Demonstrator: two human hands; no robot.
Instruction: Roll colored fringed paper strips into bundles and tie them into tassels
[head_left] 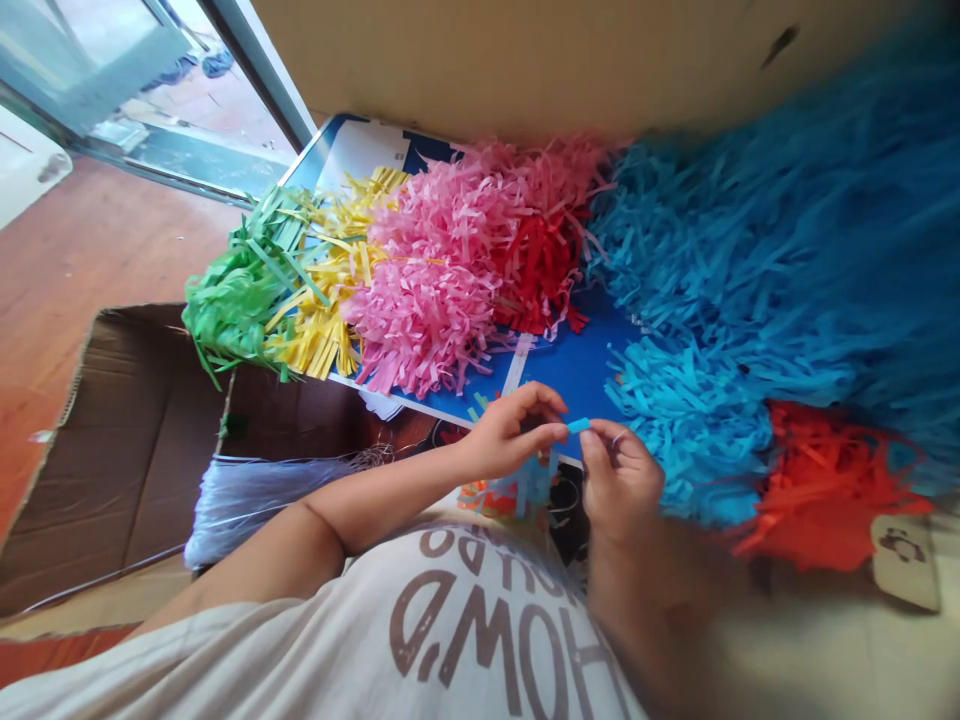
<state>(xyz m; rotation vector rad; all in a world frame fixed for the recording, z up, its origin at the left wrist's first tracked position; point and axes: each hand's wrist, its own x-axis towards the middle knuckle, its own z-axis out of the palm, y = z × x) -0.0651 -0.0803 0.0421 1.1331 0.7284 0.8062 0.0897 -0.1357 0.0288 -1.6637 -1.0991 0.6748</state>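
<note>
My left hand (508,432) pinches one end of a small light-blue paper strip (578,425) between thumb and fingers. My right hand (619,482) is curled closed and grips the other end of the same strip. Both hands hover just above my chest, over the near edge of a dark blue board (577,365). Loose blue and orange paper scraps (517,492) lie under my hands. A big heap of light-blue shredded paper (750,290) lies right of my hands.
Heaps of pink (435,280), red (536,270), yellow (330,290) and green (232,300) shredded paper lie on the board. Orange shreds (817,490) sit at right. An open cardboard box (112,440) and a bundle of pale strings (255,500) are at left.
</note>
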